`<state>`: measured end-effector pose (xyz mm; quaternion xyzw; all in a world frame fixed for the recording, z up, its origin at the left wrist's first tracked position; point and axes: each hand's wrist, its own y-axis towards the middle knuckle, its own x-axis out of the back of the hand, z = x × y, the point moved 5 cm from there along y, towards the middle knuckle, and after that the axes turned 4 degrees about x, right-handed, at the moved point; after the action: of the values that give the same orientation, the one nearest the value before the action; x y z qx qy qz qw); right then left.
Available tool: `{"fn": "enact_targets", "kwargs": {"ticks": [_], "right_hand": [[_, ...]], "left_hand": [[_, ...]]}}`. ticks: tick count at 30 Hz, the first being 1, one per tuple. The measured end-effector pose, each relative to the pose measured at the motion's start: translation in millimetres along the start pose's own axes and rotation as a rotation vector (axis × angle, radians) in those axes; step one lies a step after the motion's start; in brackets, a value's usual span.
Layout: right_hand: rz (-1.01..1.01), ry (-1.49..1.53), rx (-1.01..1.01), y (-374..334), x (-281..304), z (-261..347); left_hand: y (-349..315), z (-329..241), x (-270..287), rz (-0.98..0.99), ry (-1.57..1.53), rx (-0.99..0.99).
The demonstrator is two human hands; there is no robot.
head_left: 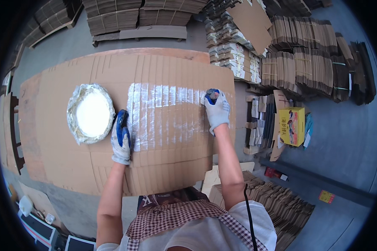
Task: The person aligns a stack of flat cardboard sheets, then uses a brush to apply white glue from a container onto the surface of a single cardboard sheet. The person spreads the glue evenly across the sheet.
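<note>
Cardboard [171,163] below hands; right hand [217,108] curled, arm [231,159] extended; left hand [122,137], fingers [122,118] forward; cannot tell either grip.

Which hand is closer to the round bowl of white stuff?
The left hand: it's just to the right of the bowl. The right hand is much farther away, at the far end of the shiny patch on the cardboard.

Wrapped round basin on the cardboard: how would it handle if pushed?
The basin would probably slide rather than tip, looking wide and sitting flat on the cardboard. Its crinkled plastic film may slip when squeezed. White stuff inside could make it heavy; depth can't be judged.
</note>
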<state>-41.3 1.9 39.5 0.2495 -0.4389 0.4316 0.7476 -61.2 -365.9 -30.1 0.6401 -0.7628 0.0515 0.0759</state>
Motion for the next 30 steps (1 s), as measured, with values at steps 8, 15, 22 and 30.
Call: {"fn": "enact_targets", "kwargs": {"ticks": [8, 15, 22, 30], "right_hand": [[0.157, -0.022, 0.019, -28, -32, 42], [0.214, 0.226, 0.169, -52, -43, 96], [0.188, 0.129, 0.127, -59, -27, 99], [0.232, 0.021, 0.154, -59, -44, 101]], "left_hand": [[-2, 0, -2, -0.033, 0.095, -0.022], [1, -4, -3, -0.028, 0.104, -0.042], [-1, -2, 2, -0.035, 0.063, -0.023], [0, -2, 2, -0.019, 0.075, -0.022]]}}
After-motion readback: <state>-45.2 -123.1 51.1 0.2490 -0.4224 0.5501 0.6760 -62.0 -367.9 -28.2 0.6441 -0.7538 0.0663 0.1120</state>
